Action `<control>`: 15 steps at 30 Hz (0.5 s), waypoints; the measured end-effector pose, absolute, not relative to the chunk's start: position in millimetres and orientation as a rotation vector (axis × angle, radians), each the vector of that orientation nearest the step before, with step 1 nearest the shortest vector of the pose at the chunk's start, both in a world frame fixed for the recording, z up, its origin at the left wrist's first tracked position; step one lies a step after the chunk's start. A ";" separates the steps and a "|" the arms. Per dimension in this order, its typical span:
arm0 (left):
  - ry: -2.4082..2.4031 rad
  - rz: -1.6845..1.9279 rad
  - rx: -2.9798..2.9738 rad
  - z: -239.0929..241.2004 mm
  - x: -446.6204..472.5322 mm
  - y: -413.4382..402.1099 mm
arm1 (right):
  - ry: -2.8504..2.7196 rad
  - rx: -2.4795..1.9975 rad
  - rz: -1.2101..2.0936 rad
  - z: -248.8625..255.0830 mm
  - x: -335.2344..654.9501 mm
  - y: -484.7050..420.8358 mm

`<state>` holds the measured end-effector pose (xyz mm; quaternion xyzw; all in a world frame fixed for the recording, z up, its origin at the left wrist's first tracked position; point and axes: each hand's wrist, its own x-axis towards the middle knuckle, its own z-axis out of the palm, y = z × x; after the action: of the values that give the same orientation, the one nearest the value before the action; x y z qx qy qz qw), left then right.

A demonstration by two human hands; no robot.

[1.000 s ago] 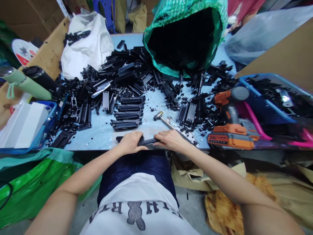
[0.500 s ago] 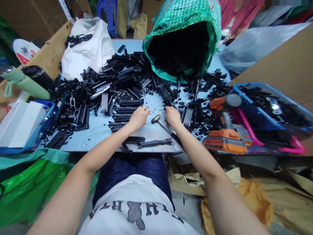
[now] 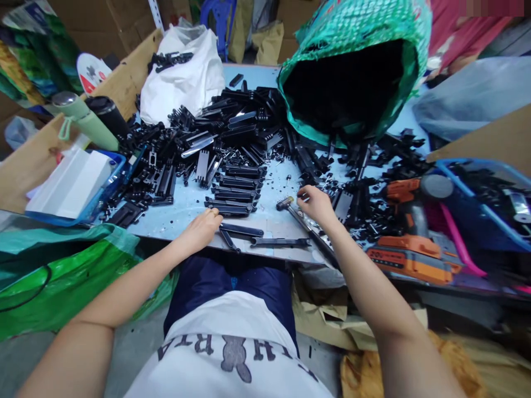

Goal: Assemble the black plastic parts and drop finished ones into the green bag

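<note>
My left hand (image 3: 201,229) rests near the table's front edge with its fingers curled, right by the end of a long black plastic bar (image 3: 243,229). What the fingers hold is hidden. A second black bar (image 3: 280,241) and a short angled piece (image 3: 227,239) lie beside it. My right hand (image 3: 316,203) is farther back, fingers pinched together next to the head of a small hammer (image 3: 285,203), among small loose black parts. Whatever is in the pinch is too small to make out. A neat stack of black bars (image 3: 232,190) sits just behind my left hand.
A big heap of black plastic parts (image 3: 232,127) covers the blue table (image 3: 182,207). Behind it are a green woven sack (image 3: 352,72) and a white bag (image 3: 186,83). An orange cordless drill (image 3: 409,243) and a blue basket (image 3: 489,199) are right; a blue tray (image 3: 103,188) and a green bottle (image 3: 85,119) are left.
Both hands left the bar at the table's edge and reached back to the pile. My left hand has since drawn back to the front edge; my right hand stays by the hammer head.
</note>
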<state>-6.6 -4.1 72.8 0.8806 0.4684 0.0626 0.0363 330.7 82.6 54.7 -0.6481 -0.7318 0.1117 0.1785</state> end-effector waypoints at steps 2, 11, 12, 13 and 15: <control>1.397 0.112 2.745 76.5 -5.2 -3.3 | -2.055 -1.612 0.431 61.3 317.3 61.6; 1.367 0.585 2.761 24.4 -7.7 -10.5 | -2.078 -1.219 0.673 62.3 271.1 3.0; 1.367 0.576 2.771 22.0 -8.9 -12.1 | -2.109 -1.191 0.651 61.9 269.7 0.9; 1.375 0.561 2.775 21.2 -9.9 -13.8 | -2.138 -1.170 0.627 61.8 268.5 -0.7; 1.428 0.538 2.773 22.5 -10.8 -17.8 | -2.193 -1.144 0.577 61.9 266.5 -3.7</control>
<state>-10.8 -17.8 22.5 0.8760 0.4512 0.1701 -0.0118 266.5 -3.7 61.9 -0.4301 -0.8247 0.2171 0.2962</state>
